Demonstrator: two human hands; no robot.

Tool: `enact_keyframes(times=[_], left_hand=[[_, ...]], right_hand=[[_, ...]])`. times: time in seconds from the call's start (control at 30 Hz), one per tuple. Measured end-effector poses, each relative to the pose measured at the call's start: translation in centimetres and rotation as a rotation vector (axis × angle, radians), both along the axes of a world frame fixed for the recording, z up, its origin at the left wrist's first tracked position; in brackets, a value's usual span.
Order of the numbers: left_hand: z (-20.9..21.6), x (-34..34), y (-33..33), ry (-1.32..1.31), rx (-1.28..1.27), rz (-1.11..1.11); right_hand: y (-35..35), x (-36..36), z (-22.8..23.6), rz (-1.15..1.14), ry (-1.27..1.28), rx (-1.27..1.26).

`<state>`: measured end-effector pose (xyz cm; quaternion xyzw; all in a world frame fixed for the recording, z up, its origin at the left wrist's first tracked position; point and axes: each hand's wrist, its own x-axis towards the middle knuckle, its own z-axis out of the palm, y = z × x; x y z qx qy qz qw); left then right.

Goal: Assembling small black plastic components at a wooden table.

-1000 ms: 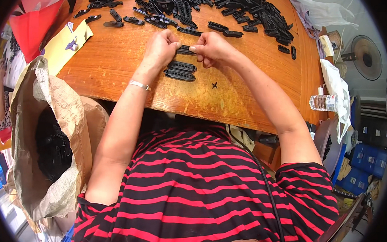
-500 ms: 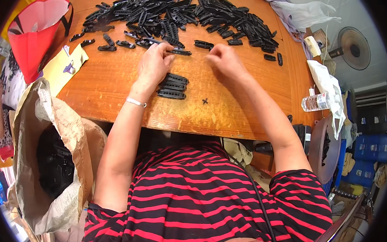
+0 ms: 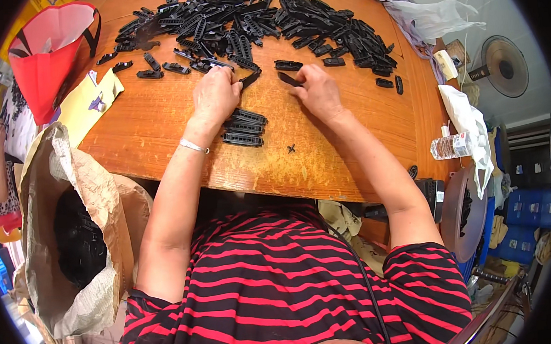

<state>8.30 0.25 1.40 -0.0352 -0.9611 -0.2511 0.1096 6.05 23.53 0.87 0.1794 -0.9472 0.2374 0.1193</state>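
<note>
Head: slim ribbed strips (image 3: 243, 139), worn wooden table (image 3: 288, 172)

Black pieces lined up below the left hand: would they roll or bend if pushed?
The black pieces would probably slide rather than roll, lying long and flat. Their straight outlines suggest stiffness. Slim bodies hint they're light.

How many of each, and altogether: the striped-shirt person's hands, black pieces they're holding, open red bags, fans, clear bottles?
Left hand and right hand: 2
Held black pieces: 2
Open red bag: 1
Fan: 1
Clear bottle: 1
Total: 7
</note>
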Motion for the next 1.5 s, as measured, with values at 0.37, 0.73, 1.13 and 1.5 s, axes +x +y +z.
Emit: enact_keyframes(times=[0.37, 0.73, 1.13, 1.5], left_hand=[[1.0, 1.2, -2.6, -0.351, 0.863, -0.079], [1.6, 1.0, -2.0, -0.371, 0.892, -0.184], [-1.7, -0.4, -1.4, -0.274, 0.617, -0.056], [-2.0, -1.2, -1.1, -0.326, 0.578, -0.062]], right_hand=[[-6.0, 2.5, 1.2, 0.150, -0.131, -0.007], [-5.1, 1.9, 2.2, 0.087, -0.754, -0.642], [-6.1, 2.5, 0.7, -0.039, -0.833, -0.748], [-6.4, 1.4, 2.4, -0.062, -0.876, -0.492]])
